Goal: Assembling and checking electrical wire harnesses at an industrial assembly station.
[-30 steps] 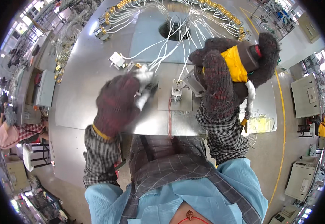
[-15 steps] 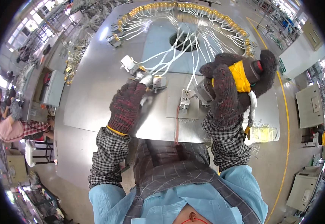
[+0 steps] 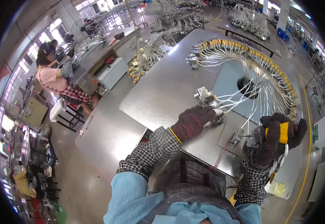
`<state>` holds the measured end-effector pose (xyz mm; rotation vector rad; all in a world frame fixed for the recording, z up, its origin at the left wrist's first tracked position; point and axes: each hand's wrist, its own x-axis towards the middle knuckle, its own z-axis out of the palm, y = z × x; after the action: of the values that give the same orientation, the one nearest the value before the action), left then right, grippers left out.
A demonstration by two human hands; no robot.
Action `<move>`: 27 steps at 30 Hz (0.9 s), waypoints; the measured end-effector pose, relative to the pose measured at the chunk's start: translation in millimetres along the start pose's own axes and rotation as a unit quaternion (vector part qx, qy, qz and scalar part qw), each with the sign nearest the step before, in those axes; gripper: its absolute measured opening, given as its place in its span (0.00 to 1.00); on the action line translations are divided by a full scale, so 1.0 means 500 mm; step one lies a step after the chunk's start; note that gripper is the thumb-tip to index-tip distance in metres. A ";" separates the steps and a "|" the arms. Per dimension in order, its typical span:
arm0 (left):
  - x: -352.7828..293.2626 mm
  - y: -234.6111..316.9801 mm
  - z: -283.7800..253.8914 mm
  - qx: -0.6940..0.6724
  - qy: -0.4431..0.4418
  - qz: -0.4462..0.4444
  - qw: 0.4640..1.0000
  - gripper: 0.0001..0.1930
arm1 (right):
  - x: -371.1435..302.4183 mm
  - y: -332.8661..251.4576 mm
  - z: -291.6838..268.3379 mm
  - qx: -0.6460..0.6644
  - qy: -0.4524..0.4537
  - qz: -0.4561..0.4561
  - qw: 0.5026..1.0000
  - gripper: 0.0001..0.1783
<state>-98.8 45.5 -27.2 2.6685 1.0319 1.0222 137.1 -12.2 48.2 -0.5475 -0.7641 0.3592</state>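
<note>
My left hand (image 3: pixel 195 122), in a dark red-and-black knitted glove, has its fingers closed round a small metal connector block (image 3: pixel 219 116) at the ends of white wires (image 3: pixel 231 101). A pale connector block (image 3: pixel 204 94) lies just beyond it. In a similar glove, my right hand (image 3: pixel 268 147) is wrapped round a dark, bulky power tool (image 3: pixel 284 132) bound with yellow tape; a white-sleeved cord hangs from it. The tool's grey front end points toward a small metal fixture (image 3: pixel 238 136) on a plate, with a red cord running off the near edge.
Many brass-coloured terminals (image 3: pixel 252 53) stand in an arc on the metal table (image 3: pixel 166 87), their white wires gathering at a dark round hole (image 3: pixel 246 87). A clear packet (image 3: pixel 280 188) lies at the near right corner. Two people sit at a bench on the left.
The whole view has swung to the left, so table and hands now appear further right. My left hand stays at the connector blocks; my right still holds the tool near the fixture.
</note>
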 end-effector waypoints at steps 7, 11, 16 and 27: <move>-0.002 0.020 0.013 0.050 -0.078 -0.079 0.993 0.24 | 0.024 0.038 -0.074 0.025 0.053 0.099 0.993 0.35; -0.002 -0.025 0.025 -0.016 -0.050 -0.145 0.988 0.24 | 0.008 0.051 -0.067 0.007 0.017 0.040 0.999 0.45; 0.015 0.003 0.021 -0.034 -0.081 -0.215 0.973 0.22 | -0.013 0.003 -0.019 -0.130 -0.054 -0.047 0.989 0.45; 0.072 0.071 -0.032 -0.247 -0.091 -0.104 0.959 0.32 | 0.015 0.009 -0.010 -0.168 -0.179 -0.155 0.957 0.44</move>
<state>-69.2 38.7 16.7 2.1530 0.8592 0.8378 145.1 -6.4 46.7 -0.6769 -1.2576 0.0321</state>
